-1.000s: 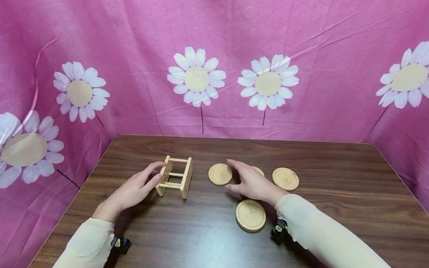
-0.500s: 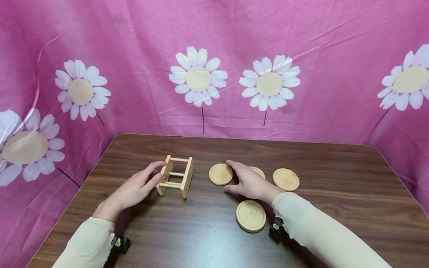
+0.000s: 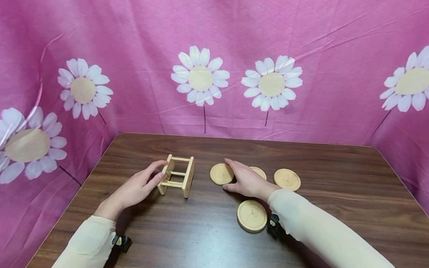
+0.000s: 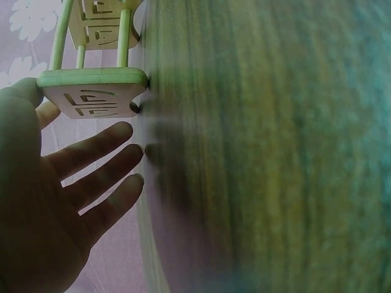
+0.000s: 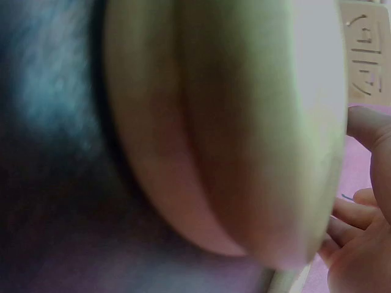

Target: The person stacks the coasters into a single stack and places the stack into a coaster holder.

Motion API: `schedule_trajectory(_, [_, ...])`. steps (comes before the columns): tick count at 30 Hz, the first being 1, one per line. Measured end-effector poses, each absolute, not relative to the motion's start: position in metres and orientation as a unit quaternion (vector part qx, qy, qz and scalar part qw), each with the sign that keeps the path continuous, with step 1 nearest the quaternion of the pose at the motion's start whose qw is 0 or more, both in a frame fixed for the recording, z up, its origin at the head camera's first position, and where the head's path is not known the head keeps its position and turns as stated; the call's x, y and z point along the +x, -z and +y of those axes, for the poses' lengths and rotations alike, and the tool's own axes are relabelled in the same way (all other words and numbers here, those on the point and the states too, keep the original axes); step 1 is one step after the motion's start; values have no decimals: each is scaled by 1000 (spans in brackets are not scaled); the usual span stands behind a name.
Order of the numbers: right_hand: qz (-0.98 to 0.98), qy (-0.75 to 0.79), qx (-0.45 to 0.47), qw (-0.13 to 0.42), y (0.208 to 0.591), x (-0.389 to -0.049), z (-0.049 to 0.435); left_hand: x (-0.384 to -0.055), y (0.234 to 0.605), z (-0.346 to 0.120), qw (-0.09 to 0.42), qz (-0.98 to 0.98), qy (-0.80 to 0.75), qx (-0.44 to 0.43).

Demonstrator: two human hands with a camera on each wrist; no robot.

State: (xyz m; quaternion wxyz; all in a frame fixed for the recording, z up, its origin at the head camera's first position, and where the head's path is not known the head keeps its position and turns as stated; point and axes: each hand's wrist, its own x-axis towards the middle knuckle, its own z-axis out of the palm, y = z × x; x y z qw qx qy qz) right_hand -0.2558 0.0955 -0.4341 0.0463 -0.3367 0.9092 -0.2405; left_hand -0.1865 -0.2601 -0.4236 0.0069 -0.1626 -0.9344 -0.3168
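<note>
Left hand (image 3: pixel 133 189), fingers spread, touching the side of a wooden rack (image 4: pixel 95 77) at its fingertips. Right hand (image 3: pixel 247 181), thumb and forefinger parted, with a round coaster (image 3: pixel 220 174) just to its left; contact cannot be told.

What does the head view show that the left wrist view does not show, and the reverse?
Only the head view: the right hand and the round wooden discs.

Only the left wrist view: the palm of the left hand, and the outer face of the nearest panel of the wooden rack.

Both: the left hand at the rack, part of the table, and the pink cloth with white flowers.
</note>
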Motion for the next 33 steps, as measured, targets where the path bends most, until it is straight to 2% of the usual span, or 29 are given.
schedule_trajectory(14, [914,219,-341,37,434,-256,94,-187,423,-260,6,-937,310,-159])
schedule_trajectory(22, [914,211,-348,7,437,-257,93,-188,425,-261,5,-939,307,-157])
schedule_trajectory(33, [913,238,-330,19,439,-260,93,-186,422,-259,7,-939,302,-161])
